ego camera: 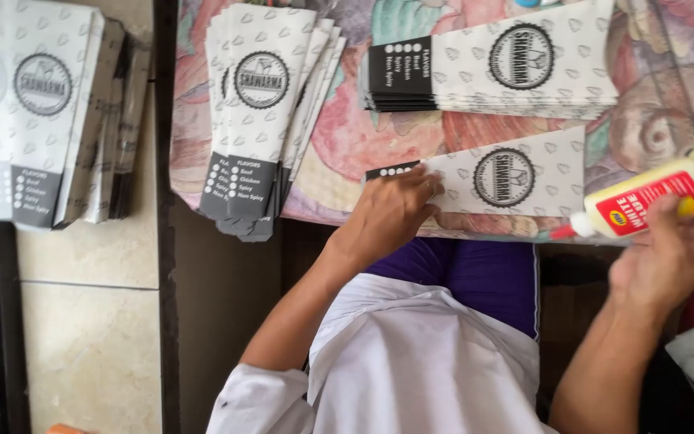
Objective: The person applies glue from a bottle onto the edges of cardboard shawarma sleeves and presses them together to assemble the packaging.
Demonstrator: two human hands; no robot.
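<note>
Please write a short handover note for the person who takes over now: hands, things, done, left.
Left hand: flat on the single paper sleeve, pressing its dark end onto the patterned table cover.
Right hand: holds the white glue bottle, red nozzle close to the sleeve's near edge.
Stacks: fanned pile, neat pile, third pile on the left.
No glue visible on the sleeve yet.

A bare strip of patterned cloth (339, 145) runs down the frame's centre between the fanned wrapper stack (263, 112) and the flat stack (491, 68) upper right (narrow). The single wrapper (508, 177) blocks the table edge below it.
</note>
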